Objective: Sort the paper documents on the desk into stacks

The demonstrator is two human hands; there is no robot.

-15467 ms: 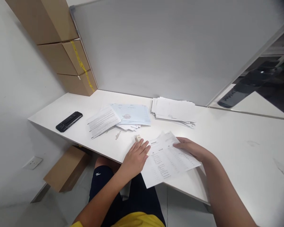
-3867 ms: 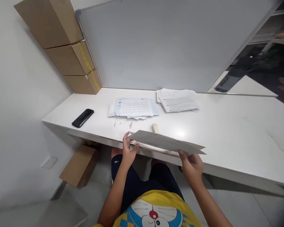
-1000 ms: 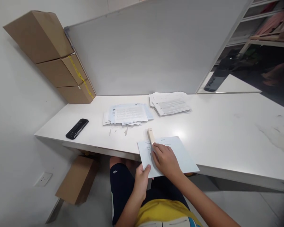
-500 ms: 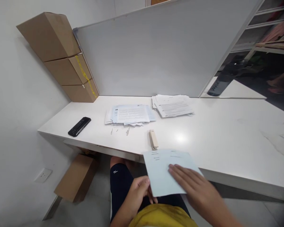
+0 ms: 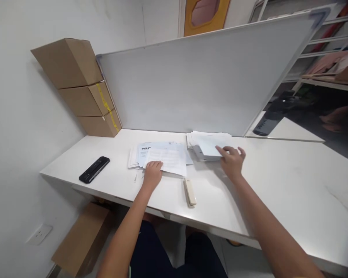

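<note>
On the left paper pile [image 5: 143,148], my left hand [image 5: 153,173] has its fingers curled over the lower left edge of a white printed sheet [image 5: 171,162], which lies askew and overhangs the pile's front. The thumb is hard to see. My right hand [image 5: 232,161] is over the front right corner of a pale blue sheet [image 5: 210,142] atop the right paper stack [image 5: 197,133]. Its index finger stretches onto the sheet and the other fingers are apart. Between the hands, nearer the table's front, lies a cream stapler [image 5: 190,192].
A black phone [image 5: 94,169] rests on the white table [image 5: 278,193] at left. Stacked cardboard boxes [image 5: 84,96] and a whiteboard [image 5: 191,85] stand along the back. A dark bottle [image 5: 268,121] is behind at right. Another box [image 5: 81,235] sits below the table.
Both hands have moved from my lap up to the table. The pale blue sheet has gone onto the right stack. My left hand has taken hold of a sheet on the left pile.
</note>
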